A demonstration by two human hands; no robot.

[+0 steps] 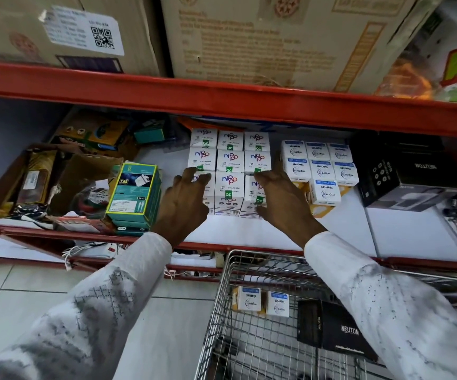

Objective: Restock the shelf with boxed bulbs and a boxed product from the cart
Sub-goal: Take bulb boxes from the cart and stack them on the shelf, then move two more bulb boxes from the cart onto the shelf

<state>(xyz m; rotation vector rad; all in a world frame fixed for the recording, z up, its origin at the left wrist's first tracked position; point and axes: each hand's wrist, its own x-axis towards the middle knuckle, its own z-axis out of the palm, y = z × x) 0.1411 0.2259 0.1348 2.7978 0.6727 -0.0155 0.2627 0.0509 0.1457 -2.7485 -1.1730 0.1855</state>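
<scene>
A block of white Nippo bulb boxes (229,163) stands in three columns on the white shelf board (249,231). My left hand (186,204) rests with spread fingers against the block's front left box. My right hand (279,198) presses the front right box from the other side. Neither hand grips a box. To the right sits a group of white and blue Wipro bulb boxes (320,165). In the wire cart (221,311) below lie two more Wipro boxes (261,301) and a black Neuton box (339,330).
Green charger boxes (135,193) and open cartons of cables (46,182) crowd the shelf's left side. Black Neuton boxes (408,171) stand on the right. Large cardboard cartons (263,39) fill the upper shelf above the red beam (221,97). Tiled floor (16,297) lies at left.
</scene>
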